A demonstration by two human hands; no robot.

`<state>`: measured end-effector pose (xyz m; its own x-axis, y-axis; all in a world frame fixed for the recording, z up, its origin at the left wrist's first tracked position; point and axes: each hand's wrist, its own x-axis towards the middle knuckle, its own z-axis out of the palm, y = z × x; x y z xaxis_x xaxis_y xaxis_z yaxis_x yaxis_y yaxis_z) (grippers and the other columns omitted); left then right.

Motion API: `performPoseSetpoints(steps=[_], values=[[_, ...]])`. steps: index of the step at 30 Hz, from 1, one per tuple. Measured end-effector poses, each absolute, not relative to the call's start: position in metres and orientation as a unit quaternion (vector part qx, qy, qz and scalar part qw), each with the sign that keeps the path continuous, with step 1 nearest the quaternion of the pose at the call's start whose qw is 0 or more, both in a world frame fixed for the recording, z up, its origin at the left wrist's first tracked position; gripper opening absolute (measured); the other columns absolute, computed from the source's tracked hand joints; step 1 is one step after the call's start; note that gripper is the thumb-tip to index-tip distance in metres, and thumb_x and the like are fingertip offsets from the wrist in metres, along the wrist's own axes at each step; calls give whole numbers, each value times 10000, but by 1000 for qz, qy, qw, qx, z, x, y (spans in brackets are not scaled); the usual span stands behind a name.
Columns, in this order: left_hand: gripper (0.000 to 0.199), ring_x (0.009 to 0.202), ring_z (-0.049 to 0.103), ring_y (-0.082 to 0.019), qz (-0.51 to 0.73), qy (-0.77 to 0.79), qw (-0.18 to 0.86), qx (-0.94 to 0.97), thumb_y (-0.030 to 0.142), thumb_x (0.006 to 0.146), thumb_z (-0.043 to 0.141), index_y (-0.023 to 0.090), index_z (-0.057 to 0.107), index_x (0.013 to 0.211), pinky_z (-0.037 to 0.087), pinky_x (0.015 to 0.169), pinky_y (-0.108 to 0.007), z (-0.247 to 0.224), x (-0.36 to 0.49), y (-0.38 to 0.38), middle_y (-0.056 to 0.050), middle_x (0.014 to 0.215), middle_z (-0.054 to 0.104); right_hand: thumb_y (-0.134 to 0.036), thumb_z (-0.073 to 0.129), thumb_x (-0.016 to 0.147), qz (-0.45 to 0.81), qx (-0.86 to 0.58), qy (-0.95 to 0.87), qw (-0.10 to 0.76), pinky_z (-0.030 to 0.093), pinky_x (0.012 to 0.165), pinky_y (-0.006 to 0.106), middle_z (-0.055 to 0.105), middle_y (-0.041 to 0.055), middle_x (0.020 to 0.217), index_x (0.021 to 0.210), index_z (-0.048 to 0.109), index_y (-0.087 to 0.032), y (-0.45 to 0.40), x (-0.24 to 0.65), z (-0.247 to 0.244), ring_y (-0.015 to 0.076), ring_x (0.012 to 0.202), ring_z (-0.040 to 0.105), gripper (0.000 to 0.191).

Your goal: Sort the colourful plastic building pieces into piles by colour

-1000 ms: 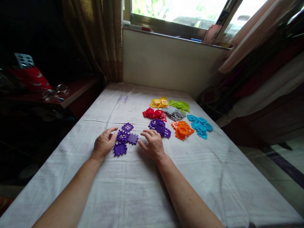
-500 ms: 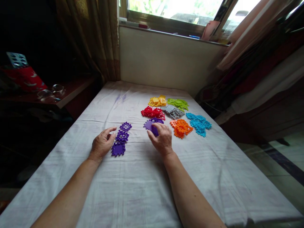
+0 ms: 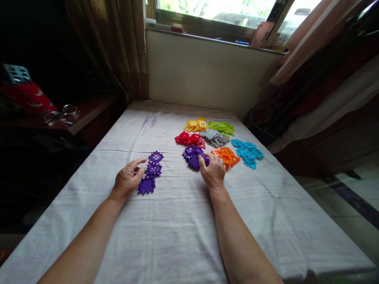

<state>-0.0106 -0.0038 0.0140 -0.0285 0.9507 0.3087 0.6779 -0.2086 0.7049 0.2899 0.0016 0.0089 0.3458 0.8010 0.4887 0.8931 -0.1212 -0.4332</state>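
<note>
Three purple interlocking plastic tiles lie in a column on the cloth: a window-pattern tile (image 3: 155, 157) farthest, an openwork tile (image 3: 154, 169) in the middle, and a solid-faced tile (image 3: 147, 185) nearest me. My left hand (image 3: 128, 179) rests just left of them, fingers loosely curved and apart, holding nothing. At the purple tile pile (image 3: 193, 154), my right hand (image 3: 213, 170) has its thumb and fingers on the right edge of a purple tile (image 3: 196, 162). Its fingertips are partly hidden, and they lie close to the orange tile pile (image 3: 229, 156).
Beyond are red (image 3: 189, 139), yellow (image 3: 195, 124), grey (image 3: 215, 138), green (image 3: 222, 127) and blue tile piles (image 3: 248, 153). A pale cloth (image 3: 166, 236) covers the table. Eyeglasses (image 3: 60, 115) and a red pouch (image 3: 29, 98) sit on a side surface at left.
My right hand has shifted right, from over the purple pile to its right edge, uncovering more of it. The paler tile face at the pile's left no longer shows. My left hand stays put.
</note>
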Motion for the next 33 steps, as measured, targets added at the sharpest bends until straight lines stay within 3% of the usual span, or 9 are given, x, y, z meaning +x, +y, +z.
performPoseSetpoints(steps=[2, 5, 9, 12, 15, 25, 33], values=[[399, 810, 703, -164, 390, 585, 188, 686, 447, 835, 528, 219, 694, 1118, 560, 695, -259, 13, -7, -5, -57, 1090, 742, -394, 584, 910, -78, -706, -598, 371, 405, 920, 417, 702, 127, 1165, 1058, 710, -172, 0, 283, 10, 300, 1083, 571, 296], [389, 838, 707, -160, 393, 544, 205, 713, 426, 860, 518, 216, 679, 1146, 576, 794, -287, 11, -3, -6, -64, 1159, 720, -347, 576, 921, -48, -629, -679, 375, 394, 968, 376, 708, 90, 1144, 1043, 708, -198, -5, 260, 12, 247, 1078, 576, 233], [383, 969, 700, -181, 391, 498, 215, 743, 397, 884, 504, 217, 668, 1179, 556, 939, -336, 7, 1, -7, -67, 1207, 700, -381, 654, 881, 25, -567, -767, 300, 406, 961, 353, 706, 66, 1157, 1089, 696, -228, -12, 220, 16, 231, 1093, 575, 262], [386, 1005, 693, -189, 388, 487, 220, 750, 387, 893, 497, 215, 660, 1198, 548, 970, -353, 6, 2, -8, -70, 1219, 692, -383, 688, 863, 50, -560, -791, 242, 421, 944, 356, 716, 70, 1123, 1121, 690, -229, -13, 204, 17, 239, 1067, 584, 300], [394, 967, 700, -182, 386, 489, 225, 749, 384, 892, 500, 207, 653, 1209, 552, 966, -360, 7, 3, -8, -77, 1227, 686, -315, 671, 881, 58, -558, -798, 221, 429, 922, 343, 732, 54, 1056, 1079, 708, -241, -12, 202, 16, 225, 1016, 603, 214], [411, 920, 708, -177, 360, 508, 240, 745, 401, 865, 527, 218, 638, 1216, 559, 944, -364, 13, 4, -11, -79, 1222, 685, -249, 683, 863, 92, -553, -776, 288, 444, 868, 296, 737, 18, 958, 950, 717, -257, -11, 208, 12, 180, 946, 634, 95], [395, 878, 716, -167, 365, 521, 216, 741, 411, 870, 510, 210, 652, 1180, 568, 886, -321, 14, 4, -12, -74, 1184, 704, -281, 634, 876, -17, -687, -633, 358, 384, 886, 333, 714, 74, 995, 979, 707, -204, 3, 266, 24, 229, 971, 584, 147]])
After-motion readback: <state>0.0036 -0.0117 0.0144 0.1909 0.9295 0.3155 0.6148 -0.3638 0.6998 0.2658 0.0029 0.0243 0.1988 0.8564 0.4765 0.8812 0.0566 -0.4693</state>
